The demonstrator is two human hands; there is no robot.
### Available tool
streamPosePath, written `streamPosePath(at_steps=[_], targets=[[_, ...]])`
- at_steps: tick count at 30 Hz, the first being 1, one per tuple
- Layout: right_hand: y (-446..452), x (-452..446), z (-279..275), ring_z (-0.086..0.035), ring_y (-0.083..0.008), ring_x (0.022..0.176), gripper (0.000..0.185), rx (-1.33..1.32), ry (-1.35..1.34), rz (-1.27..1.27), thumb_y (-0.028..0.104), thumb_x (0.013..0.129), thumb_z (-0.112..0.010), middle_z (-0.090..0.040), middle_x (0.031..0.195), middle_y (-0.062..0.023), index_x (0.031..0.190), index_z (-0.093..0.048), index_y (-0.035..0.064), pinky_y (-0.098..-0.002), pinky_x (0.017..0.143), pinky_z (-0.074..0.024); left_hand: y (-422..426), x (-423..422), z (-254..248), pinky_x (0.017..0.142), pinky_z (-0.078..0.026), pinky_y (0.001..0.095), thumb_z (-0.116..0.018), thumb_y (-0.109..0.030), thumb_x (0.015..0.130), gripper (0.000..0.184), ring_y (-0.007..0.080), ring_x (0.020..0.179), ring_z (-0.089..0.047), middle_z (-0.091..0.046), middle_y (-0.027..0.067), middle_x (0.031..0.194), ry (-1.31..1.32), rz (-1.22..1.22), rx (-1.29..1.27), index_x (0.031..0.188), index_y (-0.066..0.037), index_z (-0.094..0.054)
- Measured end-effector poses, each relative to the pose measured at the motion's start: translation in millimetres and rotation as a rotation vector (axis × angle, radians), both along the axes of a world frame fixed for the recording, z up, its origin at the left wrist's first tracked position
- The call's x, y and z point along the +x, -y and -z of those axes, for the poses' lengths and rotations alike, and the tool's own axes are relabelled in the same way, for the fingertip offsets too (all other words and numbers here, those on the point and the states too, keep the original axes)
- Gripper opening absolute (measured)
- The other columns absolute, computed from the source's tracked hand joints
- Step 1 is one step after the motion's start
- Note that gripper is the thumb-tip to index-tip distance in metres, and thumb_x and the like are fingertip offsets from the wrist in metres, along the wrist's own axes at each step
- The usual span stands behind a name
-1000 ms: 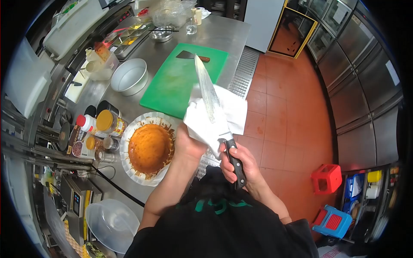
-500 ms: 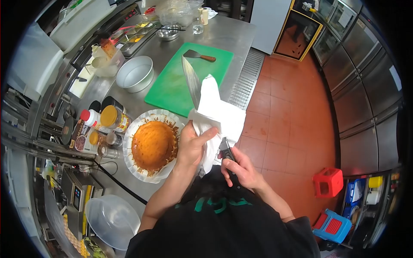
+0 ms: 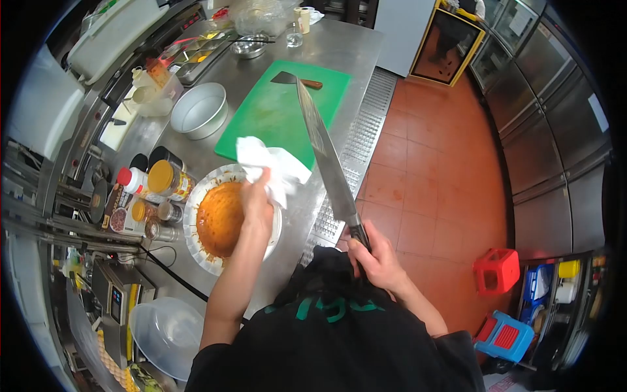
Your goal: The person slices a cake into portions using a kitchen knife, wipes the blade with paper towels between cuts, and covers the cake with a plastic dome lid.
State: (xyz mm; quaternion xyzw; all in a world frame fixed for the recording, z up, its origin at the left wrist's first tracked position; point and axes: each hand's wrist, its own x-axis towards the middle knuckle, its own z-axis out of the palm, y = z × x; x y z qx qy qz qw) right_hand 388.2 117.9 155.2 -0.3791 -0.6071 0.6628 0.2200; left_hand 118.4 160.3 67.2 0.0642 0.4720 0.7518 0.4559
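My right hand (image 3: 377, 256) is closed round the black handle of a large knife (image 3: 328, 160), whose blade points up and away over the right edge of the green cutting board (image 3: 261, 114). A crumpled white cloth (image 3: 269, 166) is in my left hand (image 3: 257, 204), above the near edge of the board. Below my left hand and partly hidden by it, a round golden-brown cake (image 3: 217, 219) sits on white paper. Across the far part of the board lies a spatula (image 3: 307, 83) with a wooden handle.
A round metal pan (image 3: 199, 111) stands left of the board. Jars (image 3: 170, 179) crowd the counter left of the cake, with a clear plastic bowl (image 3: 168, 336) nearer me. Red (image 3: 496, 271) and blue (image 3: 506, 336) stools are on the floor at right. Another person is partly visible at top right.
The cloth wrapped round the blade has come away from it. My left hand has moved left with it, over the cake's edge. The knife blade is now uncovered in my right hand.
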Motion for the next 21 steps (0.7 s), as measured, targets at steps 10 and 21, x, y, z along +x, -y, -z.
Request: streamPosePath(at_steps=[10, 21], targets=[[-29, -46, 41, -0.058, -0.0341, 0.069, 0.072, 0.977, 0.495, 0.071, 0.001, 0.075, -0.056, -0.049, 0.086, -0.0167, 0.142, -0.032, 0.0127, -0.0439, 0.06, -0.0495, 22, 81, -56, 0.104, -0.033, 0.0413, -0.036, -0.037, 0.098, 0.046, 0.0254, 0.12, -0.044, -0.049, 0.0106, 0.128, 0.543, 0.41, 0.318, 0.13, -0.004, -0.041], [-5, -32, 44, -0.056, -0.036, 0.061, 0.074, 0.923, 0.755, -0.217, 0.001, 0.077, -0.05, -0.047, 0.084, -0.0195, 0.144, -0.026, 0.0202, -0.0447, 0.057, -0.0508, 19, 29, -41, 0.106, -0.029, 0.0401, -0.031, -0.04, 0.099, 0.047, 0.0254, 0.122, -0.043, -0.048, 0.0095, 0.132, 0.539, 0.247, 0.279, 0.13, -0.006, -0.043]])
